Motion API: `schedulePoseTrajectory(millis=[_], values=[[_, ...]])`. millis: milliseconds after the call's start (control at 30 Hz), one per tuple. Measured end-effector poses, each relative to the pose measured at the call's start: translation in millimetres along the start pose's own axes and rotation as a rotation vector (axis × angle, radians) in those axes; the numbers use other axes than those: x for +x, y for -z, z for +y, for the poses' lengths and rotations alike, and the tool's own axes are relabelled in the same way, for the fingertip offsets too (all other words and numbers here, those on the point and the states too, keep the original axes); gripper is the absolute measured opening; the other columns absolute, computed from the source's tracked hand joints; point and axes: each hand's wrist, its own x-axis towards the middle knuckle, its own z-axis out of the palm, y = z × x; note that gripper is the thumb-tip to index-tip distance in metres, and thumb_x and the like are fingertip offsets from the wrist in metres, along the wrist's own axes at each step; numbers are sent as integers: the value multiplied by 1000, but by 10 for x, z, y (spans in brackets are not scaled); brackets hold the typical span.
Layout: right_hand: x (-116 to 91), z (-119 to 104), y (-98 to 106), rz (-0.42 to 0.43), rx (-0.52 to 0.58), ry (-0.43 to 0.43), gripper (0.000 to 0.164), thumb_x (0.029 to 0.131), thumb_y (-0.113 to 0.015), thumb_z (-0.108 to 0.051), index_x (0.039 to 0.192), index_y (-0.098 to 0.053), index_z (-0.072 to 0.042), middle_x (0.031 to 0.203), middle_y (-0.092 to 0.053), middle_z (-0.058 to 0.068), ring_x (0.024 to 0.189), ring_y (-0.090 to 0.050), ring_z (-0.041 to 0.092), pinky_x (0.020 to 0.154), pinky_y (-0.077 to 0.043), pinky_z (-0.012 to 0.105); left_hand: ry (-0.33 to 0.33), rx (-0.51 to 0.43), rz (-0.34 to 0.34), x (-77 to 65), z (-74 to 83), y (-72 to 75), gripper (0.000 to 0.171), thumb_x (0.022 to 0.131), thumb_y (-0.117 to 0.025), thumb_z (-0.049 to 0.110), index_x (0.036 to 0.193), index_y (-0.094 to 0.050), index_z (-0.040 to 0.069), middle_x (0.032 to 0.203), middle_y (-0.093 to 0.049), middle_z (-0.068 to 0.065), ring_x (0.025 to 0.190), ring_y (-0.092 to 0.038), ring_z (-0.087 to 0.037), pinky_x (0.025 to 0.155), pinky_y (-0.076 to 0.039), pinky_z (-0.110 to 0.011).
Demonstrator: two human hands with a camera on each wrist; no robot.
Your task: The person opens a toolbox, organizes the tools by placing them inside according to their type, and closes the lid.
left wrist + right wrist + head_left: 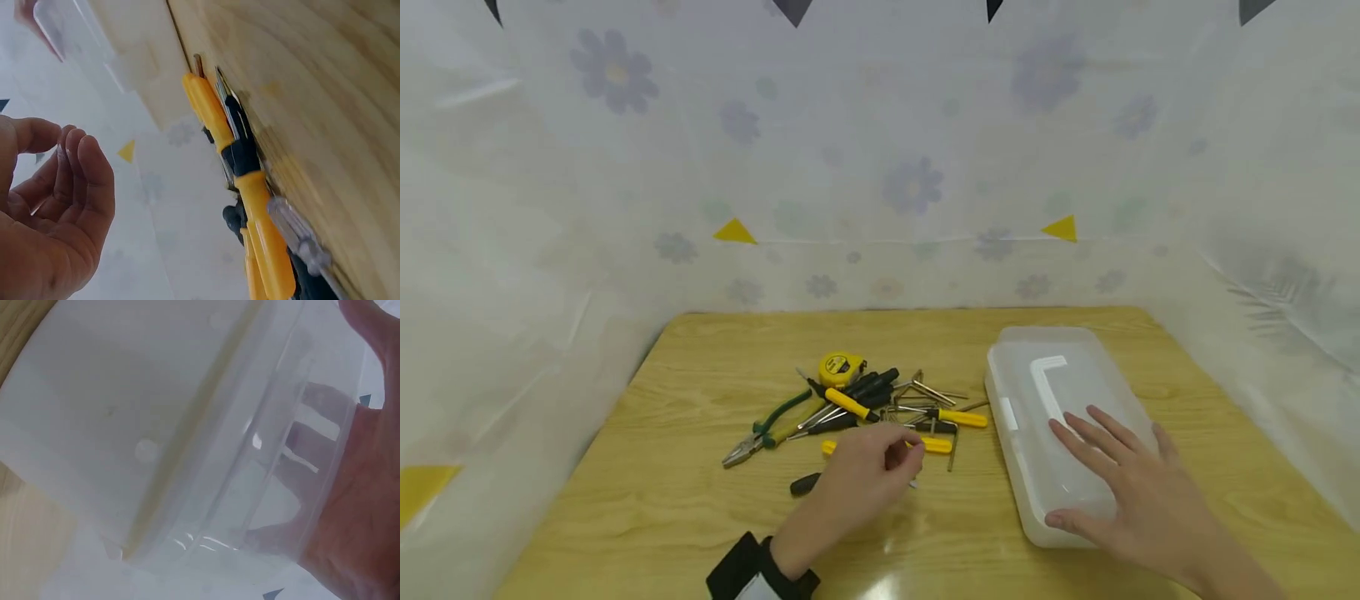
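Note:
My left hand [868,467] is over the near side of a tool pile, its thumb curled round to its fingertips and nothing visible between them. Beneath it, partly hidden, lie a yellow-handled screwdriver [938,446] and a black handle [806,484]. In the left wrist view, yellow screwdrivers [265,234] and a clear-handled screwdriver [294,231] appear beside the hand [62,200]. My right hand [1138,492] rests on the lid of a translucent plastic box [1037,475], fingers spread and straight. Through the clear plastic [250,500], the right wrist view shows its fingers.
Behind my left hand, the pile holds a yellow tape measure [841,368], green-handled pliers [745,448], several screwdrivers and bent hex keys [932,392]. The box stands right of it on the wooden table [647,500]. A flowered curtain [880,150] surrounds the table's back and sides.

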Motion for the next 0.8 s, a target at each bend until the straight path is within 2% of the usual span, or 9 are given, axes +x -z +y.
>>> schedulePoseTrajectory(millis=[67, 133, 267, 400, 533, 600, 800], values=[[3, -26, -26, 45, 3, 34, 97, 72, -80, -67, 154, -48, -29, 147, -61, 8, 146, -41, 21, 125, -7, 68, 21, -36, -33, 77, 13, -86, 8, 96, -68, 15, 98, -77, 15, 78, -69, 8, 66, -56, 5, 63, -51, -15], [7, -31, -47, 96, 3, 73, 96, 72, -80, -68, 153, -51, -25, 143, -63, 10, 143, -44, 18, 130, -5, 56, 70, -98, -74, 151, 34, -181, 10, 97, -67, 18, 100, -77, 15, 83, -71, 7, 72, -59, 5, 67, -52, -15], [24, -24, -71, 170, 19, 132, 91, 74, -76, -72, 147, -58, -20, 136, -67, 12, 133, -50, 19, 132, -7, 39, 204, -226, -157, 292, 77, -353, 22, 99, -65, 29, 111, -76, 15, 97, -75, 6, 84, -64, 2, 76, -54, -19], [51, -86, -91, 225, 65, 187, 82, 81, -69, -74, 139, -65, -16, 130, -69, 11, 128, -53, 17, 131, -8, 29, 335, -308, -232, 348, 36, -452, 41, 99, -64, 40, 127, -71, 11, 110, -76, 1, 94, -69, -5, 80, -56, -23], [82, -211, -104, 246, 94, 227, 78, 88, -59, -75, 136, -67, -14, 128, -71, 10, 124, -56, 20, 130, -11, 27, 442, -468, -257, 344, 3, -500, 52, 101, -63, 37, 138, -61, 1, 113, -77, -10, 96, -74, -18, 81, -61, -32], [99, -277, -105, 245, 94, 242, 78, 90, -56, -75, 136, -67, -13, 128, -71, 10, 123, -57, 23, 130, -11, 28, 474, -545, -250, 349, 14, -522, 52, 101, -62, 35, 139, -60, -2, 109, -77, -13, 93, -76, -23, 81, -62, -35], [149, -435, -140, 280, 82, 278, 84, 89, -53, -79, 135, -67, -10, 128, -70, 13, 119, -60, 29, 131, -8, 30, 539, -590, -191, 369, 48, -571, 51, 101, -64, 36, 136, -61, -1, 100, -78, -11, 88, -76, -21, 79, -63, -36]])
